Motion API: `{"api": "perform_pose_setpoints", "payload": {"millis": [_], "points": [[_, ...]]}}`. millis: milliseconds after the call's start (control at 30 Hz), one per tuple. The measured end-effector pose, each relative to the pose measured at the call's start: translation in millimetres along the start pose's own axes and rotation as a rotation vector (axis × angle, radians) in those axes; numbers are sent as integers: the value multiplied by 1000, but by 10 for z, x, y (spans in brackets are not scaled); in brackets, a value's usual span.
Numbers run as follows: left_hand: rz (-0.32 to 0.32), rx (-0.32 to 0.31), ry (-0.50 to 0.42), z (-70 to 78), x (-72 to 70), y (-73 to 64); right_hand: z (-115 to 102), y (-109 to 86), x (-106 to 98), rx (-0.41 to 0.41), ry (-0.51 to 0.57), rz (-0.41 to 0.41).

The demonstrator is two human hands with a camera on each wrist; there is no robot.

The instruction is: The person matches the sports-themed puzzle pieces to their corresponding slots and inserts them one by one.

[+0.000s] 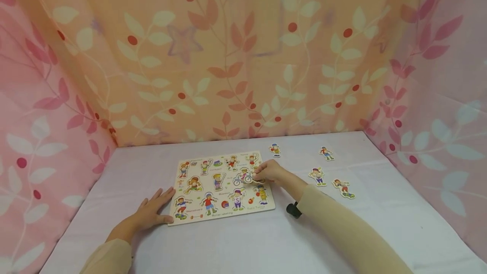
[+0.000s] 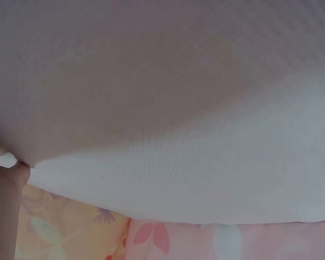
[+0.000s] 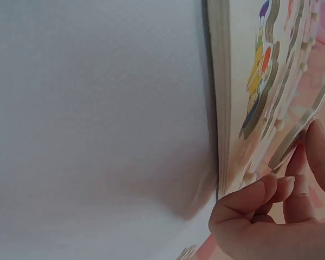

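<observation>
A wooden peg-style picture board (image 1: 207,219) with cartoon sports figures lies on the white table. My right hand (image 1: 272,171) is over its right side and pinches a thin wooden puzzle piece (image 3: 299,130) between thumb and fingertips. In the right wrist view the piece is tilted, seen edge-on. In the head view it overlaps the bicycle picture (image 1: 242,176), and the fingers partly hide it. My left hand (image 1: 152,209) lies with fingers spread at the board's left edge, thumb by the near corner. Only a bit of the left hand (image 2: 11,176) shows in the left wrist view.
Loose figure pieces lie right of the board: one with a ball (image 1: 274,150), one in blue (image 1: 326,153), one in purple trousers (image 1: 317,176) and a skateboarder (image 1: 343,188). A black object (image 1: 293,210) shows beside the right sleeve. Patterned curtains (image 1: 243,54) surround the table.
</observation>
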State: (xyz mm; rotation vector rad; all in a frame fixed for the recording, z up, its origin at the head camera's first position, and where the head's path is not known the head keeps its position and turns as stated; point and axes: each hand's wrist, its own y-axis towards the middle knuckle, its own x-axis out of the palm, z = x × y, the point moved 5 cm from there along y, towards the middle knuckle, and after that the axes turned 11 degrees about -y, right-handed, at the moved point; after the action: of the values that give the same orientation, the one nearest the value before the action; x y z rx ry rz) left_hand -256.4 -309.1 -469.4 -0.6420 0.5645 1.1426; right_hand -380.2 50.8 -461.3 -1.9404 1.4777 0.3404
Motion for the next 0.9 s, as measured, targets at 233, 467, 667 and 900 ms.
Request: {"api": "perform_pose_setpoints", "payload": {"millis": [233, 467, 667, 900], "points": [[-2, -17, 10, -40, 9, 31, -86, 34, 115, -31, 12, -2], [-3, -16, 18, -30, 5, 31, -125, 66, 210, 25, 40, 4], [0, -4, 24, -38, 11, 41, -175, 93, 258, 21, -18, 28], [-2, -13, 3, -67, 10, 27, -266, 176, 321, 2, -161, 40]]}}
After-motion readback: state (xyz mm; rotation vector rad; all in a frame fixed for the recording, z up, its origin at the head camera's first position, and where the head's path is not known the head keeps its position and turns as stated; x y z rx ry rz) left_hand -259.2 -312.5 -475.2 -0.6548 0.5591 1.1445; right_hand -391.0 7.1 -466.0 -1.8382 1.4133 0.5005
